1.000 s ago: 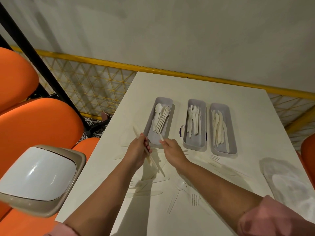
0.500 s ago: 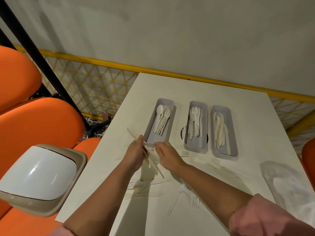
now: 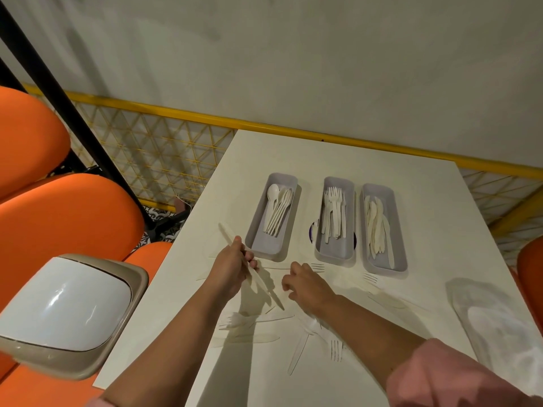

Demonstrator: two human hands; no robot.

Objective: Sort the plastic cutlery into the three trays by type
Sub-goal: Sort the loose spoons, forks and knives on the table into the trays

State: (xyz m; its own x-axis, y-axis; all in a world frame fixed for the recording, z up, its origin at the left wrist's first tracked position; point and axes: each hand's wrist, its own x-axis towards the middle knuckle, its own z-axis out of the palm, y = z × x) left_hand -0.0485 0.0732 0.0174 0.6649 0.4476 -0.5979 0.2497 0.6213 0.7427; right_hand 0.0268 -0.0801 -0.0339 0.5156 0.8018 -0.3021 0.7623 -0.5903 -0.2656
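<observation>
Three grey trays stand side by side on the white table (image 3: 411,171): the left tray (image 3: 266,248) holds spoons, the middle tray (image 3: 333,254) forks, the right tray (image 3: 385,259) knives. My left hand (image 3: 232,267) grips a cream plastic knife (image 3: 264,286) just in front of the left tray. My right hand (image 3: 307,286) hovers low over the table beside it, fingers curled and apart, holding nothing that I can see. Loose forks (image 3: 336,349) and other pale cutlery (image 3: 252,321) lie scattered on the table under and around my arms.
A clear plastic bag (image 3: 499,327) lies at the table's right edge. A beige bin with a white lid (image 3: 64,306) stands to the left, beside orange seats (image 3: 58,218). A yellow railing (image 3: 293,133) runs behind the table.
My right hand has let go of the piece it held near the left tray and dropped back toward the table. My left hand keeps the knife, almost in the same place.
</observation>
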